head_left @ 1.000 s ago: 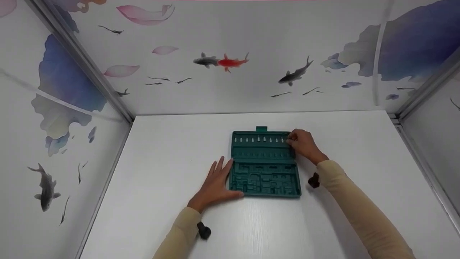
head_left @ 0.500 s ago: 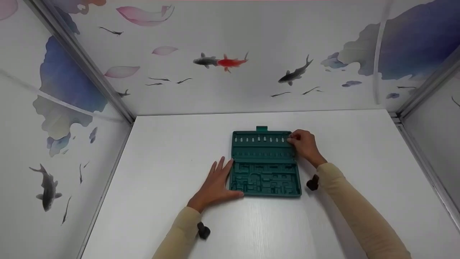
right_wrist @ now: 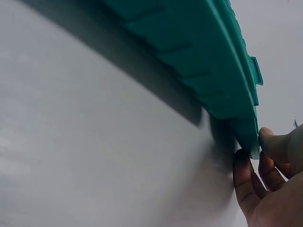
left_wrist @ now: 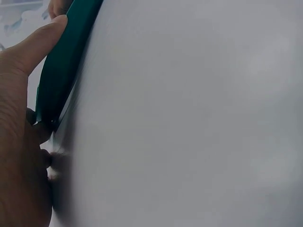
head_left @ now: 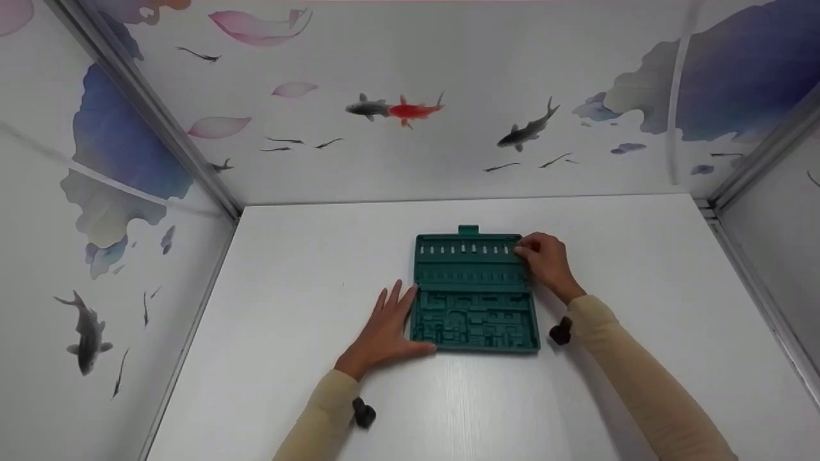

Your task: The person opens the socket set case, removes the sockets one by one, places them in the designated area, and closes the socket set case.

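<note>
An open green plastic tool case lies flat on the white table, its molded recesses facing up. My left hand spreads at the case's near left corner, thumb along the front edge and fingers against the left side. In the left wrist view the thumb touches the green wall. At the far right corner my right hand grips the lid's edge with curled fingers and thumb. Its fingertips cover the end of a row of small silvery screwdriver bits; whether they also pinch a bit is hidden.
A latch tab sticks out from the case's far edge. The white table is enclosed by panels printed with fish and petals. Metal frame bars run along the panel joints.
The view has shifted very slightly. My right hand stays at the lid's far right corner with a small shift of the wrist; my left hand keeps its place on the case.
</note>
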Action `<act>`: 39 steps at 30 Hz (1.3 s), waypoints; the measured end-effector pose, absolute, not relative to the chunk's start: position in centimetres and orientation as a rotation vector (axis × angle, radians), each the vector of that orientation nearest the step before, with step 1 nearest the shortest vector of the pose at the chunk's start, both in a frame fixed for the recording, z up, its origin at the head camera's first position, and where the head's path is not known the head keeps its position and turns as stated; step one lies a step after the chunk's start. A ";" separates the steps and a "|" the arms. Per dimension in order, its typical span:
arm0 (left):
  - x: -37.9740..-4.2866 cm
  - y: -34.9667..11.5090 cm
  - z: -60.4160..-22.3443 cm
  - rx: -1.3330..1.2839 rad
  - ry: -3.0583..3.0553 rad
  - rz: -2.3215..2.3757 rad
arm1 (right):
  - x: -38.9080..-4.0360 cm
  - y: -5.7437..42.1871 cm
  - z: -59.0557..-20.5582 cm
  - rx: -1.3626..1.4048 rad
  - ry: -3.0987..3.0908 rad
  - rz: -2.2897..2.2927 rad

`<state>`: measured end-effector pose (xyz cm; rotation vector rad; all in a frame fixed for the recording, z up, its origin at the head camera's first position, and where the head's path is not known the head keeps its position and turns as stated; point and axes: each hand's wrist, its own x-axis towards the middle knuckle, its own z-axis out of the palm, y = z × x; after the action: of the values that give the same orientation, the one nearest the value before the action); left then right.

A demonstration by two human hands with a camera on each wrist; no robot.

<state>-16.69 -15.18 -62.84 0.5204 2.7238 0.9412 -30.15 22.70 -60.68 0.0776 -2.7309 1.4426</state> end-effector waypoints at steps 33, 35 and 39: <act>-16.2 -14.9 -62.6 0.723 2.824 0.907 | -23.4 28.5 -61.1 -0.143 -2.751 1.323; -16.2 -14.8 -62.5 0.724 2.824 0.910 | -23.3 28.3 -61.4 -0.148 -2.726 1.312; -16.4 -14.4 -62.4 0.705 2.856 0.903 | -23.0 27.9 -61.7 -0.165 -2.692 1.296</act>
<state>-16.38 -14.36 -62.45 0.7050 2.8564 0.9029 -23.03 27.88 -61.73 -0.1647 -2.6922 1.2961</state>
